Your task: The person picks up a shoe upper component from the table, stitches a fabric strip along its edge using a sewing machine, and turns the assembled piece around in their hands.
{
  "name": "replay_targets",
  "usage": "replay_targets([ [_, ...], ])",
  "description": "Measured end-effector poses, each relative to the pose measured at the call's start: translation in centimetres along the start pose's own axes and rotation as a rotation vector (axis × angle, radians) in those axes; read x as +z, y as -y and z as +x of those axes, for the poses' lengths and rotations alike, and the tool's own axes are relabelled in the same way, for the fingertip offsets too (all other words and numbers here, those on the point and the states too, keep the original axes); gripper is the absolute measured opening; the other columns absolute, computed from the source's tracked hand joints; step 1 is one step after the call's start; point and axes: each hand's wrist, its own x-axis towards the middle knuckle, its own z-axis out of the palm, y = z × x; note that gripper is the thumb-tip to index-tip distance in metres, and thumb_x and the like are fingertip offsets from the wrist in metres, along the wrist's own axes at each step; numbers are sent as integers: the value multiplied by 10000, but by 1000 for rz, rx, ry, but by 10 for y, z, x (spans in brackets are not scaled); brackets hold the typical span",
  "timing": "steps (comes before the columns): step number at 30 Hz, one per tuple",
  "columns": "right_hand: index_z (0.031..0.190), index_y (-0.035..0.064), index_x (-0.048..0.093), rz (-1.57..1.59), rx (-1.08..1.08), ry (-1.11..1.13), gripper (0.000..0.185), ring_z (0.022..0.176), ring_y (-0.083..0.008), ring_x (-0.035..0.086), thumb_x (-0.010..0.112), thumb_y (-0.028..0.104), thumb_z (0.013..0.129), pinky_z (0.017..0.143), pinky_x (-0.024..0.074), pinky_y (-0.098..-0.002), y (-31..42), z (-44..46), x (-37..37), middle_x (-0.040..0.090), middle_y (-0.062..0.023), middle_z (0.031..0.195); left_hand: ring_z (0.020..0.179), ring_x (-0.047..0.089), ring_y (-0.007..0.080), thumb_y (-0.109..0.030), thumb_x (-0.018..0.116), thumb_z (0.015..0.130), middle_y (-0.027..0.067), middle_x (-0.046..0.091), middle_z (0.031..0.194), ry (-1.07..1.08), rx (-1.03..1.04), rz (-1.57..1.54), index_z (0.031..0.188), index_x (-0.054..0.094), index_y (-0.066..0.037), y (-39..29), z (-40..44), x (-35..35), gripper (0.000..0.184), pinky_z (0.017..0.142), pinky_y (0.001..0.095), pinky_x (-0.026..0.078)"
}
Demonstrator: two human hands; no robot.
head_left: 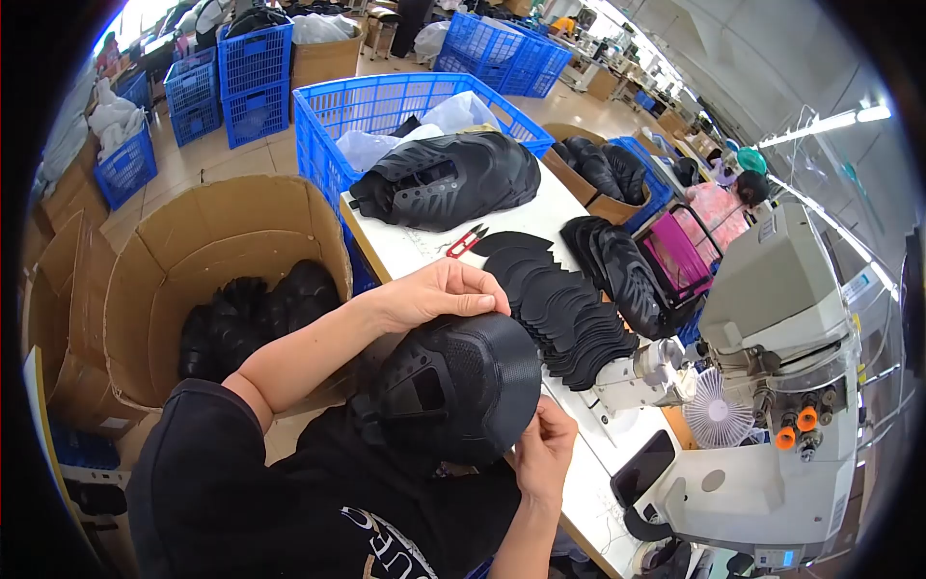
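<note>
Held shoe upper: the black upper (458,391) is mid-view, off the white tabletop (410,249), its broad curved edge toward 3 o'clock; whether its near end touches the shirt, I cannot tell.
Left hand: nearly closed, thumb and fingers of this hand (465,292) pinching the upper's edge at 1 o'clock.
Right hand: fingertips together, this hand (545,442) gripping the same edge at 4 o'clock.
Two-handed pinch: probably spreads that edge and keeps it steady, leaving the face uncovered.
Curved black pieces: the fanned stack (555,304) lies at 2 o'clock, overlapped seemingly so single pieces lift off easily.
Red-handled thread snips: the snips (467,241) lie at 12 o'clock, presumably for quick reach.
Sewing machine: the machine (772,294) stands at 3 o'clock, beyond the right hand.
Cardboard box: at 10 o'clock, this box (178,232) contains dark bundled pieces.
</note>
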Motion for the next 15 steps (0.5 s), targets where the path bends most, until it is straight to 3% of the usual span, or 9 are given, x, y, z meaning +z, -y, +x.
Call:
replay_targets([
  [4, 869, -52, 594, 245, -133, -178, 172, 663, -129, 481, 525, 48, 991, 636, 415, -266, 7, -22, -20, 510, -42, 725, 822, 617, 48, -206, 658, 944, 3, 681, 917, 17, -18, 16, 1006, 673, -19, 6, 4, -1, 197, 749, 189, 476],
  [8, 823, -10, 569, 265, -169, -283, 282, 654, -128, 424, 528, 194, 1013, 630, 378, -279, 22, -54, -42, 469, -30, 740, 850, 625, 51, -202, 657, 945, 8, 688, 946, -2, -44, 54, 1023, 672, -15, 15, 5, -3, 204, 777, 192, 482],
  [11, 976, 65, 583, 205, -287, -332, 176, 845, -146, 552, 527, 228, 1011, 744, 453, -282, 18, -65, -53, 583, -52, 949, 867, 621, 53, -197, 636, 959, 11, 688, 956, 13, -94, 114, 1038, 673, -11, 23, 7, 4, 206, 801, 203, 480],
  [14, 1056, 93, 565, 272, -235, -439, 179, 1160, -260, 565, 508, 258, 1017, 970, 480, -369, 32, -58, -40, 579, -116, 1237, 893, 609, 59, -197, 599, 977, 9, 682, 965, 5, -113, 212, 1045, 678, -3, 35, 18, 25, 220, 835, 224, 475],
  [15, 1117, 114, 556, 272, -220, -377, 204, 1316, -344, 465, 493, 282, 1020, 1088, 421, -449, 23, -61, -57, 516, -136, 1371, 900, 610, 62, -194, 609, 969, 16, 687, 977, -47, -105, 210, 1034, 683, -9, 44, 26, 32, 209, 830, 235, 476],
])
